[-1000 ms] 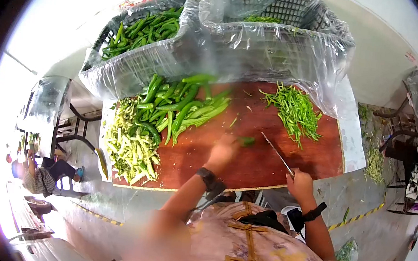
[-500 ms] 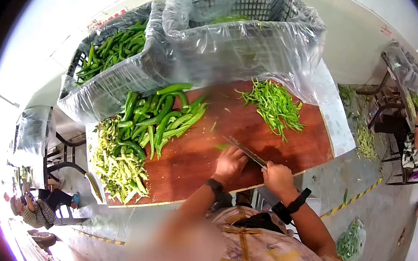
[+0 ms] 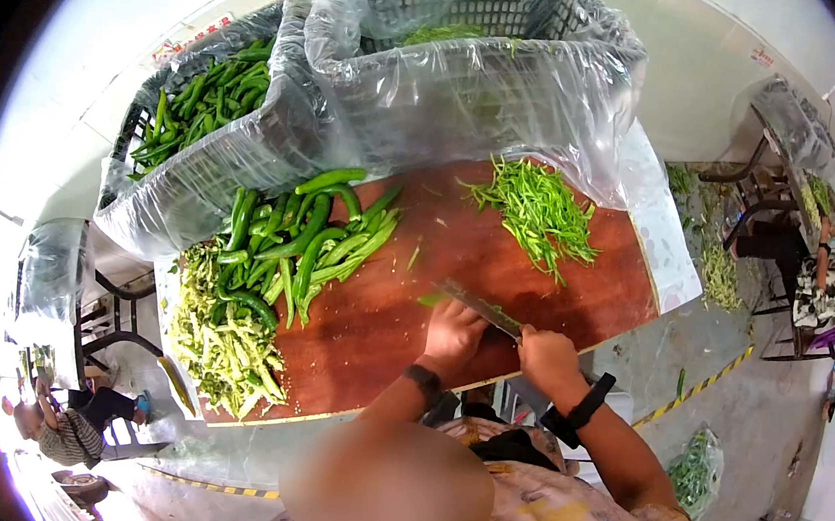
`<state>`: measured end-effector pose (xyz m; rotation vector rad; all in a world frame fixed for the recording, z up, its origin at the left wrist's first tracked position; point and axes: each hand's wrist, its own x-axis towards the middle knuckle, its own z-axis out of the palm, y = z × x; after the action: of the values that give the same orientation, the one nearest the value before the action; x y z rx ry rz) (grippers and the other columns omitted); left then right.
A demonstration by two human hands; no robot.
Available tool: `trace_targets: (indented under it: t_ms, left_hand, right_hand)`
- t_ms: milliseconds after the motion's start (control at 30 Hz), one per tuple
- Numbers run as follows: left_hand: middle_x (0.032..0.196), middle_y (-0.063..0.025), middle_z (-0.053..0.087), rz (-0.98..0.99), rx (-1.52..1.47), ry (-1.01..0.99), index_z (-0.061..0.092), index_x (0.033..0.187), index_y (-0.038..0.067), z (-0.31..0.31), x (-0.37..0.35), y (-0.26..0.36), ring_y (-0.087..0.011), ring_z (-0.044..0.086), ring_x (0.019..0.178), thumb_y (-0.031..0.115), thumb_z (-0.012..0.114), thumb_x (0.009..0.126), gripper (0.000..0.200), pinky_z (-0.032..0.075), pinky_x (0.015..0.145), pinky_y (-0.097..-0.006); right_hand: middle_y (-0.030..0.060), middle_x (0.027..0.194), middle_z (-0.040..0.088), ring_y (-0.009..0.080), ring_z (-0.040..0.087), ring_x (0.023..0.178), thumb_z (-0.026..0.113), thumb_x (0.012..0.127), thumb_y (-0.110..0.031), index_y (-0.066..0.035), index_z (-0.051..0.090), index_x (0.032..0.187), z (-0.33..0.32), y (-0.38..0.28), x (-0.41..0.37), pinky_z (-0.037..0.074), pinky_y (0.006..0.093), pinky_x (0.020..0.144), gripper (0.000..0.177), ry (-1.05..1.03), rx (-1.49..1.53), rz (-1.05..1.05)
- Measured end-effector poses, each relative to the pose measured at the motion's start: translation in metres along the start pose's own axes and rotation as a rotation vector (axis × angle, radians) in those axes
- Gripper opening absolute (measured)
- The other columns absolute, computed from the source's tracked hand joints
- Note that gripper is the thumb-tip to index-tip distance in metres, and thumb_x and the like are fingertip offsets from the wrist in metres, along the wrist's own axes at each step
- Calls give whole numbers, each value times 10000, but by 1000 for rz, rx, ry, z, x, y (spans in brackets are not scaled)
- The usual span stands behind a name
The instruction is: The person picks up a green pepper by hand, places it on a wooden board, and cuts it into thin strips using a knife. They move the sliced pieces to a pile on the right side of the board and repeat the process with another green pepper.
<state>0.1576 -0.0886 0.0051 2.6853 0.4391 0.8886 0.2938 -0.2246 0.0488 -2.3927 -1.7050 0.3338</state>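
Note:
On the reddish-brown board (image 3: 358, 355), my right hand (image 3: 551, 360) is wrapped round the handle of a knife (image 3: 481, 308), whose blade points up and to the left. My left hand (image 3: 455, 334) presses down beside the blade with curled fingers, on a green pepper piece (image 3: 431, 299) that shows at its fingertips. A heap of thin green strips (image 3: 534, 215) lies at the board's upper right. Whole and split green peppers (image 3: 314, 236) are piled at the left, above a heap of pale pepper cores (image 3: 232, 358).
Behind the board stand a plastic-lined crate of green peppers (image 3: 214, 100) and a larger lined crate (image 3: 474, 90) with green strips inside. One person (image 3: 74, 433) sits at far left, another (image 3: 832, 285) at far right. A bag of greens (image 3: 694, 473) lies on the floor.
The whole view has shifted slightly, with the board and crates a little further left. The knife blade lies at a slightly flatter angle beside my left hand.

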Motion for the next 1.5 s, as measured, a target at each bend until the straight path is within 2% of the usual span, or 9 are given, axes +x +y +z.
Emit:
trace_targets:
  t_ms: [133,200,500,767,933,1100,1300,1433,1500]
  left_hand:
    - [942,-18,624,-14,-10,-46,669,885,124,-1,-1,3,-224,569,929,106,578,688,217,456,770,-389]
    - [925,-20,625,-13,-47,27,667,865,117,2,-1,1,-227,573,912,110,581,693,193,455,766,-389]
    - [903,2,611,-22,7,-26,663,843,128,-3,0,4,-220,566,909,104,578,689,178,444,760,-383]
    - [914,-18,607,-38,-41,-43,649,868,134,4,-3,-2,-238,557,916,111,601,692,184,427,807,-396]
    - [925,-9,610,-32,-37,-70,661,861,122,-7,3,5,-232,566,922,109,580,686,193,438,783,-394]
    - [926,-23,610,-11,-69,33,654,879,114,3,1,-1,-241,570,919,115,593,695,194,443,777,-404]
    - [910,-27,606,-8,-29,-5,638,822,111,-1,-1,1,-241,570,881,99,590,697,135,449,754,-394]
    - [907,-25,607,6,-40,6,632,807,109,1,-1,-1,-237,569,869,92,589,694,122,446,757,-391]
    - [923,-20,609,-6,-64,-29,642,883,119,1,-3,-2,-237,564,910,89,602,687,203,435,810,-396]
  right_hand:
    - [182,626,602,368,609,596,563,823,-186,-33,576,783,13,-5,31,489,467,547,159,74,31,-27]
    - [184,625,601,371,608,598,559,826,-187,-33,576,775,9,-7,40,491,469,548,163,122,35,-41]
    - [193,630,598,383,608,609,576,815,-196,-24,570,801,-14,0,-10,487,484,556,173,-18,33,19]
    - [198,630,601,388,612,612,562,817,-191,-20,576,797,-15,-2,-4,492,484,561,173,-99,24,53]
    - [207,618,596,383,613,603,549,828,-187,-18,583,783,2,-11,25,496,482,561,178,-22,75,-6]
    - [204,625,597,382,607,605,543,841,-195,-18,583,783,-1,-13,33,487,483,561,191,119,133,-44]
    - [210,643,600,397,605,627,524,856,-200,-13,581,787,-15,-11,-8,477,504,580,208,-41,81,77]
    - [213,636,598,404,603,613,513,857,-194,-5,581,784,-14,-11,-9,481,505,568,213,-49,51,59]
    - [213,631,598,409,602,604,507,854,-183,4,583,773,-8,-14,-3,485,504,553,217,-42,74,49]
